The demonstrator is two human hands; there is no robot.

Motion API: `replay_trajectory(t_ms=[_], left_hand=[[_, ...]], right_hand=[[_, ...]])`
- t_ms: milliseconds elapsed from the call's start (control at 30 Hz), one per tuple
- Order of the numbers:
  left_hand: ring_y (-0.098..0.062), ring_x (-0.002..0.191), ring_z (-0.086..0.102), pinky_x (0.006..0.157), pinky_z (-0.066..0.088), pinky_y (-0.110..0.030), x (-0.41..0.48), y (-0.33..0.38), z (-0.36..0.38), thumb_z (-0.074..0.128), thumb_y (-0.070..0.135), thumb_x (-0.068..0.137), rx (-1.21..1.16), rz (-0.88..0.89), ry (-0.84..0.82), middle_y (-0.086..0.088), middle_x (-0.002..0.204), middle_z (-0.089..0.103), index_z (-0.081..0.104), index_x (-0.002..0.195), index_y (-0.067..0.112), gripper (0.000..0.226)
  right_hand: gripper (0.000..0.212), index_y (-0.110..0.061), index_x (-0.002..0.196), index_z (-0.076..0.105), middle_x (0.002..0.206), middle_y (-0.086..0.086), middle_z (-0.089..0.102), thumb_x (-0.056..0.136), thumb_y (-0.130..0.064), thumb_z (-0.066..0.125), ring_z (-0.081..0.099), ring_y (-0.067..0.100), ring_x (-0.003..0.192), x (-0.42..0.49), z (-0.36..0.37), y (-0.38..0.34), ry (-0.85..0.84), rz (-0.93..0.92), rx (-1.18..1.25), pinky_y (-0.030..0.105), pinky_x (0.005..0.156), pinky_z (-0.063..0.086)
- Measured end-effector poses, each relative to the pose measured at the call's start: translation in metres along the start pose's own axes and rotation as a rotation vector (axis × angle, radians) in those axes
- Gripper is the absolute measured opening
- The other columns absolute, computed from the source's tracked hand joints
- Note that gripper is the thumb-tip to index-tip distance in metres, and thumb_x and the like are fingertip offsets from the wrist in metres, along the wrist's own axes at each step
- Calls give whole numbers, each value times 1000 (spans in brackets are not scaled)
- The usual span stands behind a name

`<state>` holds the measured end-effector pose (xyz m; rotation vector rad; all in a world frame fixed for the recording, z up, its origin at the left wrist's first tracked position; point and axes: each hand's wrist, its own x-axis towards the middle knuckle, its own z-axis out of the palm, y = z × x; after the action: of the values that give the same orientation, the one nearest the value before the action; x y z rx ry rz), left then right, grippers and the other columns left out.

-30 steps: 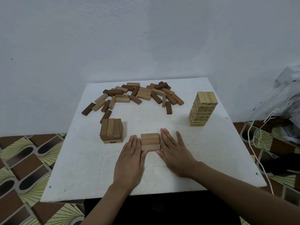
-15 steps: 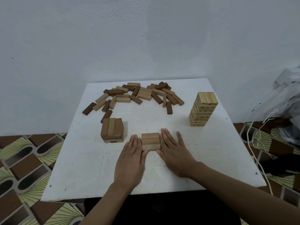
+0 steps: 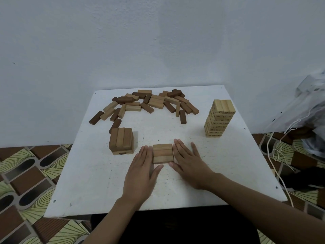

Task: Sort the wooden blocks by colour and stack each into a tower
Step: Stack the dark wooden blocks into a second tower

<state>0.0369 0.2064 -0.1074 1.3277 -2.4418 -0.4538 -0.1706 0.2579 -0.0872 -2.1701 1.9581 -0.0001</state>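
The white table (image 3: 228,173) carries a loose pile of blocks (image 3: 146,104) along its far edge, pale and dark mixed. A tall pale tower (image 3: 219,118) stands at the right and a short stack (image 3: 121,140) at the left. Near the front lies a layer of three blocks (image 3: 163,153) (the base of a new tower, it seems). The left hand (image 3: 140,175) and right hand (image 3: 190,164) lie flat with straight fingers, pressed to its two sides and gripping nothing. Even, gentle pressure from both sides should square the ends before another layer goes on.
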Motion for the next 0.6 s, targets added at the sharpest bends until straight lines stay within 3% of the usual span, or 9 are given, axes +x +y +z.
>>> replay_trajectory(t_ms=[100, 200, 267, 400, 500, 600], left_hand=[[9, 147, -4, 116, 7, -17, 3, 2, -11, 46, 64, 99, -129, 18, -13, 23, 163, 8, 9, 163, 31, 81], [11, 145, 2, 117, 17, -21, 13, 1, -27, 61, 55, 96, -197, 128, -59, 23, 162, 18, 16, 161, 35, 82], [6, 149, 6, 122, 22, -27, 25, 1, -38, 67, 49, 94, -150, 206, -114, 13, 165, 21, 18, 161, 29, 86], [-16, 151, 19, 120, 29, -35, 51, 5, -52, 74, 44, 88, -28, 183, -332, 1, 165, 24, 13, 162, 20, 99], [-16, 130, 43, 105, 44, -33, 63, 6, -51, 78, 40, 85, -5, 160, -399, 1, 149, 44, 23, 157, 20, 93], [-15, 122, 47, 101, 45, -33, 68, 7, -51, 80, 38, 85, -1, 147, -394, 3, 141, 51, 28, 155, 20, 89]], right_hand=[[72, -12, 159, -5, 168, 1, -11, 104, -55, 14, -21, 10, 151, 1, -14, 1, -63, 24, 110, 45, 123, -12], [80, -15, 160, 0, 168, -1, 2, 102, -60, 31, -3, 12, 153, 1, -27, 2, -33, 54, 197, 38, 124, -5], [93, -17, 160, 1, 167, -2, 8, 94, -67, 45, 9, 14, 151, 5, -33, 4, -2, 64, 218, 35, 123, 4], [109, -19, 160, 9, 163, -4, 21, 81, -71, 63, 19, 16, 147, 17, -38, 6, 8, 24, 208, 42, 118, 23], [98, -18, 155, 27, 154, -3, 38, 80, -65, 70, 32, 17, 138, 25, -39, 8, 40, -11, 214, 43, 111, 35], [81, -17, 146, 44, 141, -2, 50, 81, -54, 75, 42, 15, 122, 30, -38, 9, 67, -51, 256, 40, 101, 43]])
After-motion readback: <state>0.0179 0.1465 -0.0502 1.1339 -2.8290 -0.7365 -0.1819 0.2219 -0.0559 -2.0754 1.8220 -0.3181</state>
